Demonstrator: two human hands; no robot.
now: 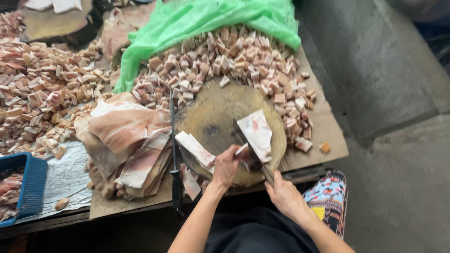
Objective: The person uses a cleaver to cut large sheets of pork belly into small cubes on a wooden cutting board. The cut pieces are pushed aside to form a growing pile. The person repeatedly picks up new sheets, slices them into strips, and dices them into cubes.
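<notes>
Meat slab [256, 132] lies on the round chopping block [213, 117], left hand [226, 166] fingers pinching its near edge, right hand [285, 197] fingers wrapped round the cleaver [251, 147] cutting it.

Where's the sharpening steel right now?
The sharpening steel lies left of the round block, between it and the stack of meat slabs, its handle pointing toward the person.

A worn, matt wooden chopping block [213, 117] is seen beyond the hands; thin, glossy green plastic sheet [211, 18] is draped further beyond it.
</notes>
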